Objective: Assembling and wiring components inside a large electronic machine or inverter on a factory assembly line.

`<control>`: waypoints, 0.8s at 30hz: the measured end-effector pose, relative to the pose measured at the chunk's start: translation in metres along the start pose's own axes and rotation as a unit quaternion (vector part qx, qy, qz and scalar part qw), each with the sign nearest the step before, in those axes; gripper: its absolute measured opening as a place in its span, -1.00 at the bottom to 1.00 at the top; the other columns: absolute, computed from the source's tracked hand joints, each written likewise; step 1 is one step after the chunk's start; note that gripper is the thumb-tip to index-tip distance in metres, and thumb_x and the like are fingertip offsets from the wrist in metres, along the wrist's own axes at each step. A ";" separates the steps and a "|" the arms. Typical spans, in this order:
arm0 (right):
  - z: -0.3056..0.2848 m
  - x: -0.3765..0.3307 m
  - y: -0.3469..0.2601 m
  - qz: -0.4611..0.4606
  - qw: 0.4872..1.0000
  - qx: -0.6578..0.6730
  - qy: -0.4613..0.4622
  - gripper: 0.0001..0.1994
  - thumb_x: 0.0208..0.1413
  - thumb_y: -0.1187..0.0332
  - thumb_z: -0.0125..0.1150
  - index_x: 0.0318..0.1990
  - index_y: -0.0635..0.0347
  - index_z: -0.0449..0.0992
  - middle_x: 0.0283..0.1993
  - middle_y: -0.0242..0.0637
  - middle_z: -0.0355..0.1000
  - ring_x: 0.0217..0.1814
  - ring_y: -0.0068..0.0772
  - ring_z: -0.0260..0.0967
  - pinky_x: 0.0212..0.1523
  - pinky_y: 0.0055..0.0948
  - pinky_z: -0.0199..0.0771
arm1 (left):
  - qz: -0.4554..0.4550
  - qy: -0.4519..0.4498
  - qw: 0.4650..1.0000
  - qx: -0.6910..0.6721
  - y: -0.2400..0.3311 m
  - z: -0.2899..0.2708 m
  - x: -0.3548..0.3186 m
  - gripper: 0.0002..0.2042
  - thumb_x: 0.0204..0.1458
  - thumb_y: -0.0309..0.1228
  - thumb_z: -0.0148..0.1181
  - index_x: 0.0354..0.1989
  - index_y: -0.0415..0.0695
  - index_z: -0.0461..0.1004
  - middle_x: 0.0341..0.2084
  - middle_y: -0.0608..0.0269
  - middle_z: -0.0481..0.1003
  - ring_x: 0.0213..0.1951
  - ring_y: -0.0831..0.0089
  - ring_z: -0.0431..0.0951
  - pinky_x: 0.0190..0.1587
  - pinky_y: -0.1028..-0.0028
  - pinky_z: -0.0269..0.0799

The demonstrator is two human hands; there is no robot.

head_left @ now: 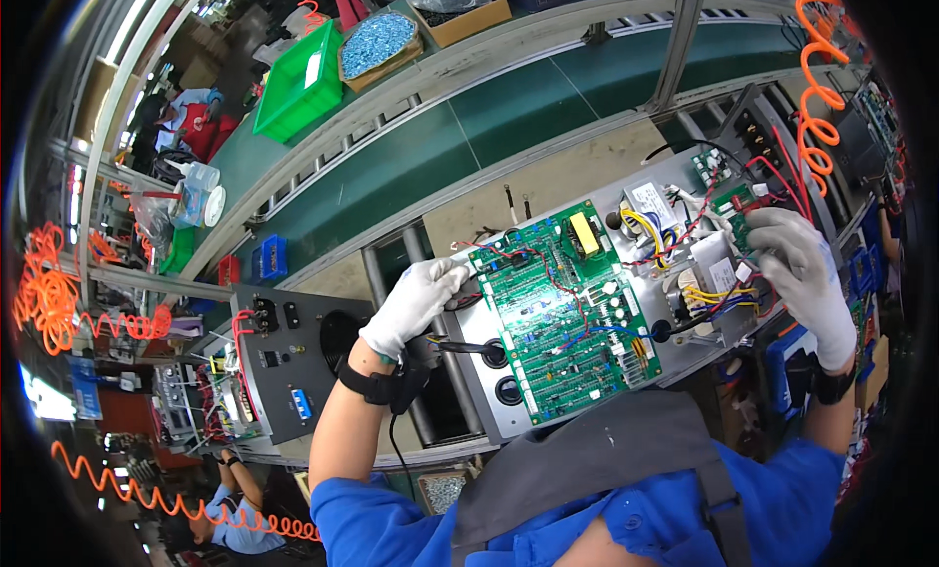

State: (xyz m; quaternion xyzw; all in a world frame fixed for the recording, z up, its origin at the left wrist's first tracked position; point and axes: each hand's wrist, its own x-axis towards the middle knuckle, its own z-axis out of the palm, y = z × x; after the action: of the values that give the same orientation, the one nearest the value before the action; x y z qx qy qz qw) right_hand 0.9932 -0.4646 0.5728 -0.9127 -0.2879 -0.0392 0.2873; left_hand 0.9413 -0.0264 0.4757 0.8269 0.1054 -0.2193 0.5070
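Grey apron [587, 459] nearest; left hand [416, 303] pinching green circuit board [562, 308] corner; right hand [802, 273] curled over wiring [709, 293], grip unclear.

Green circuit board [565, 311] flat in open grey metal chassis [509, 410], red and blue wires across it

Both forearms enter from the lower edge, bare below rolled blue sleeves, each carrying a dark band at the wrist. The left hand [419, 301], in a white glove, reaches up and to the right with its fingers curled and fingertips pinched together. The right hand [802, 273], likewise gloved, is raised higher, palm turned down, fingers bent forward and closed.
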 end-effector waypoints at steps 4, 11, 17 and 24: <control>-0.003 -0.018 0.013 0.079 0.994 0.062 0.047 -0.84 -0.06 0.53 0.05 -0.30 0.37 0.48 -0.07 -0.07 0.45 -0.03 -0.19 0.40 -0.02 -0.33 0.37 | -0.031 -0.013 0.995 0.096 0.003 -0.007 0.015 -0.76 0.24 -0.33 0.04 -0.36 -0.27 0.45 -0.56 0.54 0.31 -0.50 0.70 0.21 -0.42 0.62 0.22; -0.008 -0.024 0.038 0.086 0.990 0.077 0.086 -0.82 -0.05 0.63 -0.04 -0.28 0.41 0.47 -0.03 -0.09 0.42 -0.07 -0.35 0.39 -0.12 -0.44 0.39 | -0.047 -0.017 0.989 0.140 0.016 -0.009 0.016 -0.72 0.20 -0.30 0.03 -0.08 -0.25 0.51 -0.54 0.33 0.43 -0.50 0.60 0.35 -0.37 0.52 0.34; 0.004 -0.020 0.047 0.109 0.978 0.134 0.114 -0.80 -0.04 0.66 -0.06 -0.28 0.42 0.48 -0.03 -0.12 0.42 -0.09 -0.41 0.39 -0.11 -0.50 0.39 | -0.011 -0.011 0.948 0.318 0.036 -0.014 0.022 -0.68 0.09 -0.15 0.02 -0.30 -0.12 0.59 -0.48 0.01 0.54 -0.34 0.08 0.56 -0.21 0.23 0.43; 0.014 -0.023 0.053 0.111 0.975 0.162 0.107 -0.79 -0.06 0.67 -0.05 -0.26 0.43 0.48 -0.04 -0.10 0.42 -0.11 -0.43 0.39 -0.10 -0.53 0.38 | -0.088 -0.071 0.918 0.381 0.059 -0.013 0.042 -0.67 0.08 -0.15 0.14 -0.37 -0.23 0.54 -0.65 0.05 0.44 -0.55 0.21 0.45 -0.38 0.32 0.38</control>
State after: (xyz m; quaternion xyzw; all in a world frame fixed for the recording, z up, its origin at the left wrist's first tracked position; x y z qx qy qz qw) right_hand 1.0019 -0.5036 0.5297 -0.8706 -0.1546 -0.0574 0.4636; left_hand 1.0052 -0.0443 0.5083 0.9269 0.0501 -0.3453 0.1384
